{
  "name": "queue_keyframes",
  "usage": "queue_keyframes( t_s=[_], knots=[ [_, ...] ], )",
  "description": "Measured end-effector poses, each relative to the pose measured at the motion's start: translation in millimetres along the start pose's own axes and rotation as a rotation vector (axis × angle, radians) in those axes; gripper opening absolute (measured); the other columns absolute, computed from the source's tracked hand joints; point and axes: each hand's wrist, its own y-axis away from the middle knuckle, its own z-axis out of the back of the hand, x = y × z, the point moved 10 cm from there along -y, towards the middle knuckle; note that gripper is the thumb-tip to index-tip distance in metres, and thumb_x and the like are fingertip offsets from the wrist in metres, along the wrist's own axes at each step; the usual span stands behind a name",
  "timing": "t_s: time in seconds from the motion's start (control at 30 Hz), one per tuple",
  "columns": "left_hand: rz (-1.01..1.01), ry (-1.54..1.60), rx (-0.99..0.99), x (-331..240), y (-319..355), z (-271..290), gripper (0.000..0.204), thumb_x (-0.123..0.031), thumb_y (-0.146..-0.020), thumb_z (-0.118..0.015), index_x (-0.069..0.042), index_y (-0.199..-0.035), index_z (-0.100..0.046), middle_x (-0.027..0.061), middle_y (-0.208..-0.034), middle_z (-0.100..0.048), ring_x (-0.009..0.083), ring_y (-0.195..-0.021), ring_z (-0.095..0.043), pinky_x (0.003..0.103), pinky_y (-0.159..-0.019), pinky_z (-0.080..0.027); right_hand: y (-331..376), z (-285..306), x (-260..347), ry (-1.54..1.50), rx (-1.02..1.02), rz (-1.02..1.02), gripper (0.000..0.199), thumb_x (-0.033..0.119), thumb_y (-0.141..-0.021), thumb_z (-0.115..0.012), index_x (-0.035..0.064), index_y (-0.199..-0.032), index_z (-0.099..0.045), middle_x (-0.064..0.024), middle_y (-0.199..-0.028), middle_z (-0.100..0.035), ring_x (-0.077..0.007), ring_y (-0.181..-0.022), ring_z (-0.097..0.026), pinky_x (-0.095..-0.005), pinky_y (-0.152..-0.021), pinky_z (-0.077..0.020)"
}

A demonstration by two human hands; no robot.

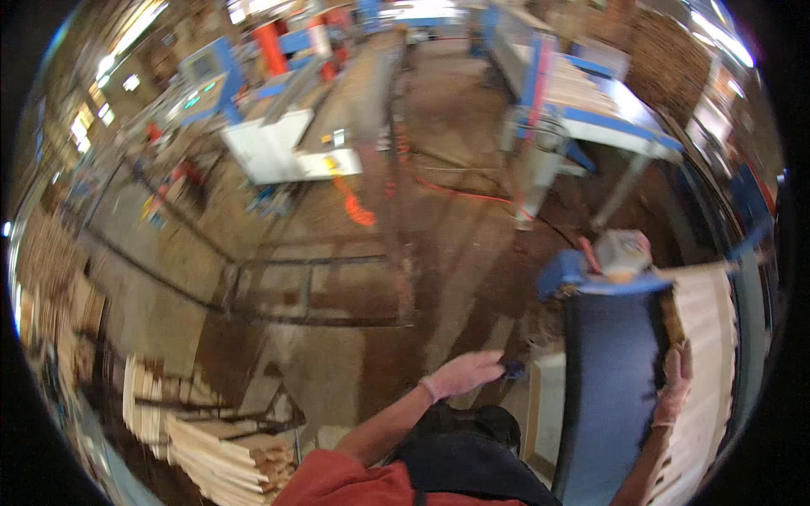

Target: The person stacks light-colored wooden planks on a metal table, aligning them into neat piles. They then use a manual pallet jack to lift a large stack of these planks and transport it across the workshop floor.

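Nearest are a red sleeve (346, 482) and a dark apron (477, 468). The gloved left hand (464, 375) reaches out past the apron, fingers together and pointing right, their tips just beside a small dark knob (513, 369) — whether they touch or grip it I cannot tell. The gloved right hand (672, 388) lies along the seam between a dark belt (612, 388) and a row of pale boards (710, 329), fingers pointing away from the body. A narrow brown strip (672, 320) runs on from its fingertips; blur hides whether the hand is closed on it.

The belt lies to the right of the body, with the boards side by side along its right edge and a pale panel (548, 409) along its left. A blue bracket (561, 274) crosses its far end, a grey box (623, 251) on top.

At lower left, more pale wood lies in a stack (228, 460). Beyond it a dark metal frame (316, 321) stands on the floor (460, 287). Farther off are a white cabinet (261, 152) with an orange cable (359, 211) hanging before it, and — across the aisle — a blue-edged table (603, 128). Red cylinders (270, 48) stand farthest back.
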Motion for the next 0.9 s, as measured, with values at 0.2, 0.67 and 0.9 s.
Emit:
queue_keyframes(
  t_s=[0.2,0.67,0.9],
  knots=[
    [0.807,-0.357,-0.117,182.4,336.0,146.9,0.040,-0.036,-0.102,-0.059,-0.014,-0.134,-0.065,0.0223,-0.143,-0.063,0.0436,-0.123,-0.066,0.047,-0.106,-0.053,67.4,-500.3,303.8,-0.391,0.950,0.332,0.092,0.024,-0.094,-0.077,0.0041,-0.169,-0.028,-0.0106,-0.159,-0.053,-0.0209,-0.140,-0.052,-0.0398,-0.118,-0.0388],
    [0.749,-0.085,-0.718,133.3,253.3,298.3,0.065,-0.036,-0.094,-0.072,-0.007,-0.148,-0.051,0.0220,-0.153,-0.054,0.0356,-0.144,-0.051,0.041,-0.118,-0.043,130.6,-758.8,421.3,-0.283,1.082,0.798,0.026,0.016,-0.088,-0.063,0.0062,-0.112,-0.058,-0.0085,-0.109,-0.067,-0.0186,-0.087,-0.050,-0.0345,-0.073,-0.0429],
    [0.320,0.199,-1.355,34.6,141.4,449.1,0.094,-0.022,-0.085,-0.090,-0.005,-0.160,-0.036,0.0152,-0.146,-0.057,0.0240,-0.135,-0.056,0.032,-0.110,-0.046,231.2,-866.3,393.1,-0.756,1.464,0.272,0.029,0.012,-0.085,-0.074,0.0032,-0.111,-0.066,-0.0093,-0.103,-0.069,-0.0227,-0.084,-0.058,-0.0376,-0.074,-0.0471]
  ],
)
